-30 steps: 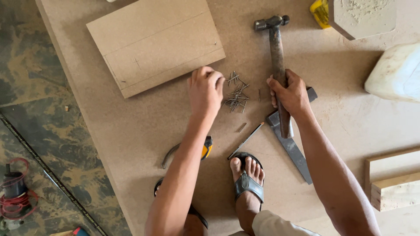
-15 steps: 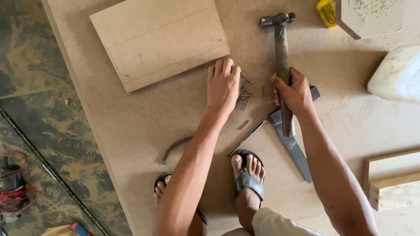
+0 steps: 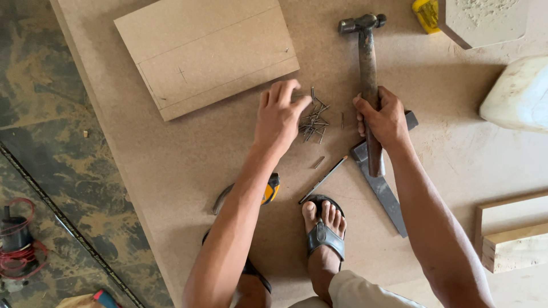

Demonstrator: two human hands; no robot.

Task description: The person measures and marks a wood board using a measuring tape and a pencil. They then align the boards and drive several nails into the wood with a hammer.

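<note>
— Two hands busy: left hand (image 3: 279,117) hovers half-open over the loose nails (image 3: 313,121); right hand (image 3: 383,120) grips the hammer (image 3: 368,74).
— Nails could scatter (possibly already pinched, fingertips hidden).

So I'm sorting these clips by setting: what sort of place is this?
Probably a carpentry workshop, with work done at floor level. The right hand grips a hammer, the left hand reaches a pile of nails, and cut fibreboard panels lie on a large board.
</note>
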